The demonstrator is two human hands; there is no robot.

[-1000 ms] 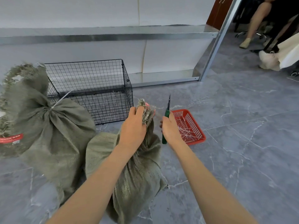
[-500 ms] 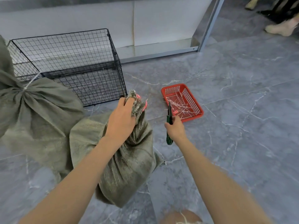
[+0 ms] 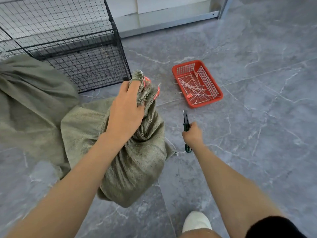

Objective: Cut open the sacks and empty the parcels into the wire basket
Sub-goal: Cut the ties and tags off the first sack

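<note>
Left hand [image 3: 126, 110]: closed around the bunched neck of the front sack [image 3: 132, 162], fingers curled over the frayed top.
Front sack: stands on the grey floor [image 3: 257, 134], neck uppermost, leaning against the second sack [image 3: 34, 103] at its 9 o'clock.
Right hand [image 3: 193, 134]: clenched on the green-handled cutter [image 3: 186, 118], blade pointing to 12 o'clock, apart from the sack at its 3 o'clock.
Wire basket [image 3: 68, 40]: on the floor at 11 o'clock from the front sack, near its neck.
Red tray [image 3: 185, 67]: at 1 o'clock from the front sack, holding white cut ties [image 3: 193, 90].
</note>
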